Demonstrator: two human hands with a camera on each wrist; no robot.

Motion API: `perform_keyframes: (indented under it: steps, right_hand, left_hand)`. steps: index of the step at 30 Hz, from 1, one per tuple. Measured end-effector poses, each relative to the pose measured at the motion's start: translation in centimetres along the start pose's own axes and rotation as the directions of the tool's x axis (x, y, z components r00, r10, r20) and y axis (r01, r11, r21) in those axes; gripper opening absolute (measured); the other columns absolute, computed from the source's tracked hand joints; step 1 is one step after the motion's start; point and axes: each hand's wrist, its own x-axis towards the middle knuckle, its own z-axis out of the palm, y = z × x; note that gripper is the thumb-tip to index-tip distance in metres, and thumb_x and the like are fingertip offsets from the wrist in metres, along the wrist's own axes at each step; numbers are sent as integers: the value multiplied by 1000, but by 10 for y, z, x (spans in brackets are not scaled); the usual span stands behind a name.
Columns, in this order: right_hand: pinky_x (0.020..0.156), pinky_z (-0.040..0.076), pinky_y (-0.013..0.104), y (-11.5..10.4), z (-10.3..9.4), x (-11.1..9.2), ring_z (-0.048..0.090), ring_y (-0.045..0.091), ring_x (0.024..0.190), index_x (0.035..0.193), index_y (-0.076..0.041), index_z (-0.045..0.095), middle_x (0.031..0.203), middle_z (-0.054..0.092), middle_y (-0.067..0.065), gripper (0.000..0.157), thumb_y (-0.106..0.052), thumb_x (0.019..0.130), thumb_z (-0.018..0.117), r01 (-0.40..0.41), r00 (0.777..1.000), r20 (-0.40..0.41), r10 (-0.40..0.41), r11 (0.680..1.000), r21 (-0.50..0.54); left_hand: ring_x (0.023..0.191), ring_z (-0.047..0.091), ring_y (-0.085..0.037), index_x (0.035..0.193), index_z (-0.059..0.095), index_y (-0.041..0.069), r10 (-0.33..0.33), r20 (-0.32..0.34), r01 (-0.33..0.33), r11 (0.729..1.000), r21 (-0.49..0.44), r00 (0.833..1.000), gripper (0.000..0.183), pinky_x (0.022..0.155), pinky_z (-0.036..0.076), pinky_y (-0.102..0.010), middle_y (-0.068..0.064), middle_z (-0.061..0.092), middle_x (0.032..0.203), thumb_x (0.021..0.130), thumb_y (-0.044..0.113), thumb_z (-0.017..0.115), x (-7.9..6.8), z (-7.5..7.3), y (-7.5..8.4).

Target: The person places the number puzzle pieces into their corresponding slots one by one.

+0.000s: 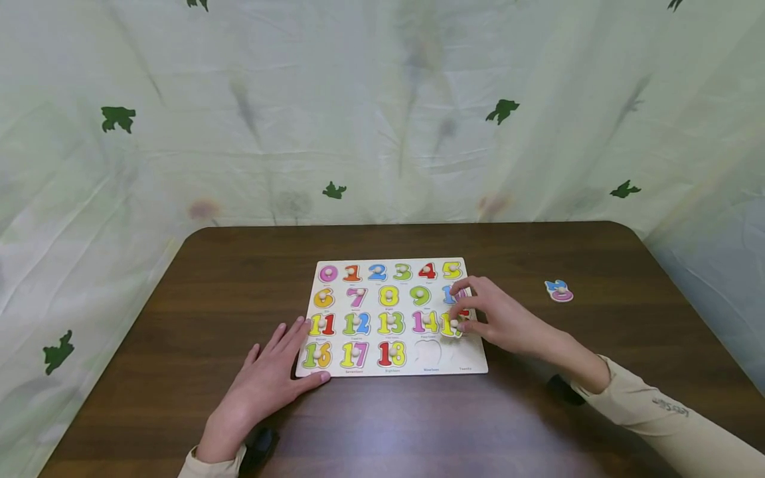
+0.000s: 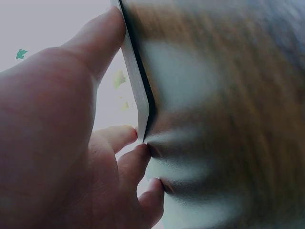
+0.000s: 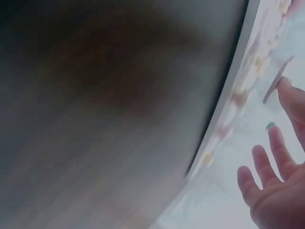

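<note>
A white wooden number puzzle board (image 1: 370, 367) lies on the table, most of its recesses filled with coloured, knobbed number pieces. My left hand (image 1: 269, 382) rests at its near left corner, thumb on the front edge and fingers spread along the left side. Over the right part of the board, my right hand (image 1: 502, 317) pinches a mostly yellow number puzzle piece (image 1: 449, 326), which overlaps the fifteen spot. In the right wrist view that piece (image 3: 276, 82) appears edge-on, raised off the board, with the other fingers spread. The nineteen recess (image 1: 427, 354) in the bottom row is bare.
A blue and pink number piece (image 1: 558, 291) lies on the brown table (image 1: 239, 265), right of the board. Behind the table hangs a pale curtain (image 1: 370, 133) with green leaf shapes. Dark bands sit at both wrists.
</note>
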Motion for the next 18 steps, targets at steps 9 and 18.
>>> perform_keyframes:
  steps: [9, 18]
  right_hand:
    - [99, 41, 39, -20, 19, 12, 46, 17, 118, 92, -28, 73, 123, 56, -1, 16, -18, 82, 81, 65, 993, 102, -64, 998, -4]
    - [100, 37, 37, -27, 30, 18, 48, 20, 116, 91, -25, 75, 121, 56, -4, 16, -13, 83, 79, 151, 980, 142, -142, 987, -51]
  left_hand:
    - [146, 14, -40, 157, 25, 14, 5, -11, -5, 1000, -7, 1000, 105, 106, 12, -73, -11, 21, 162, 79, 69, 65, 1, 1, -2]
    - [146, 15, -40, 157, 25, 13, 4, -11, -4, 1000, -6, 1000, 105, 106, 12, -73, -11, 21, 162, 79, 70, 65, 0, 2, -3]
